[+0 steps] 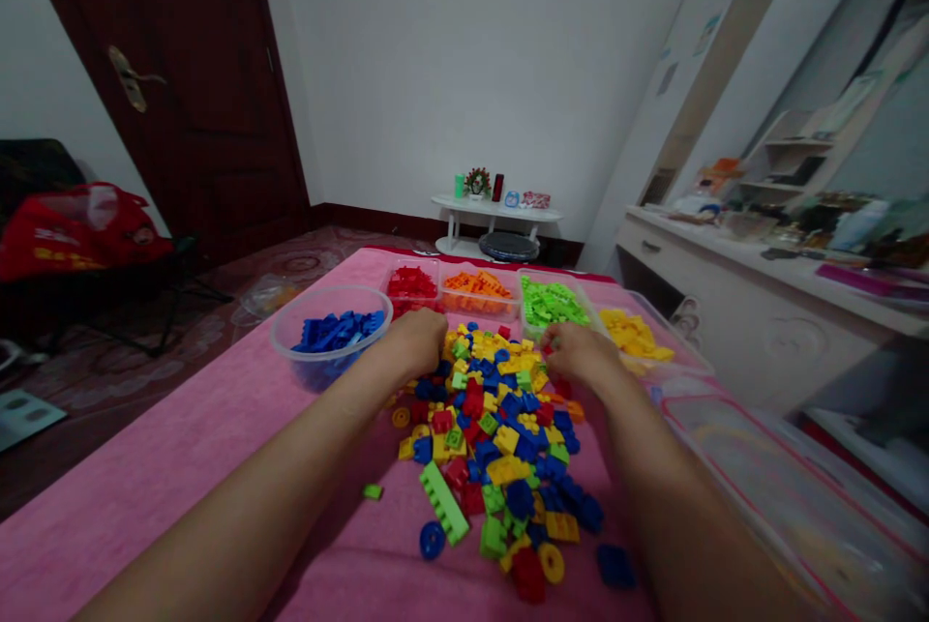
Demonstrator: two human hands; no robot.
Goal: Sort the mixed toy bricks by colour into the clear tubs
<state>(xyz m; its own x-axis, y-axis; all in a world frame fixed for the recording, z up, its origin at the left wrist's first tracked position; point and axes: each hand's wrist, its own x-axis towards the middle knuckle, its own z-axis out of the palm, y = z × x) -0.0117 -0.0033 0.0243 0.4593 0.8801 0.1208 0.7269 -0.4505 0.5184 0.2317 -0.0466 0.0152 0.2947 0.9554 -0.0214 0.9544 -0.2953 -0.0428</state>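
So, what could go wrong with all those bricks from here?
The left hand is close to the round tub of blue bricks and might nudge it. A loose blue square lies beside the right forearm and could get brushed aside.

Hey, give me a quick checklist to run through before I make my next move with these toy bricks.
1. Round clear plastic tub of blue bricks upright: ok.
2. Clear rectangular plastic box of yellow bricks showing one colour only: ok.
3. Left grip holding a brick: cannot tell, the fingertips are hidden.
4. Right grip holding a brick: cannot tell, too small and blurred.
5. Both grips at the multicoloured heap of plastic bricks: ok, either side of its far end.
6. Loose bricks all together: not ok, a small green plastic brick and a dark blue square plastic brick lie apart.
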